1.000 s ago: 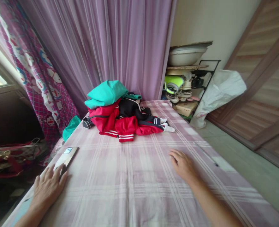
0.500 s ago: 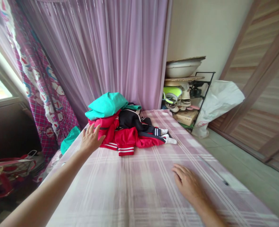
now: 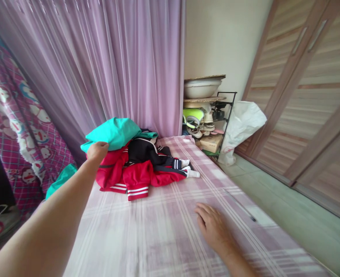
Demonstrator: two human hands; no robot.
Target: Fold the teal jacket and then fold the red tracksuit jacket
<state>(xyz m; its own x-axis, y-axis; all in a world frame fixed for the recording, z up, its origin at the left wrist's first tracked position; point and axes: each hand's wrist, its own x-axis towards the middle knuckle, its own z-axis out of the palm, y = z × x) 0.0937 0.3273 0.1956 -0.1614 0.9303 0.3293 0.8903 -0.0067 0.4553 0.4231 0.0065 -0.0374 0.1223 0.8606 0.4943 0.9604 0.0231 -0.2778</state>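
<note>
My left hand [image 3: 98,151] reaches out to the pile at the far end of the bed. Its fingers are closed on the near edge of a folded turquoise cloth [image 3: 115,130]; the fingertips are partly hidden. Beneath and beside that cloth lie a red jacket [image 3: 137,175] with white-striped cuffs and a black garment [image 3: 141,150]. White socks [image 3: 193,174] stick out at the pile's right end. My right hand [image 3: 212,223] rests flat on the checked bedsheet [image 3: 158,231], holding nothing, left of a thin metal rod [image 3: 240,206].
Purple curtains [image 3: 147,65] hang behind the pile. At the back right stand a shoe rack [image 3: 227,119] with basins on top and a white plastic bag [image 3: 242,123]. A wooden wardrobe [image 3: 311,107] lines the right side. More turquoise fabric [image 3: 62,181] hangs at the bed's left edge.
My left hand has moved forward to the turquoise cloth and its spread fingers have closed on the edge. My right hand stays on the sheet. The view has turned right.
</note>
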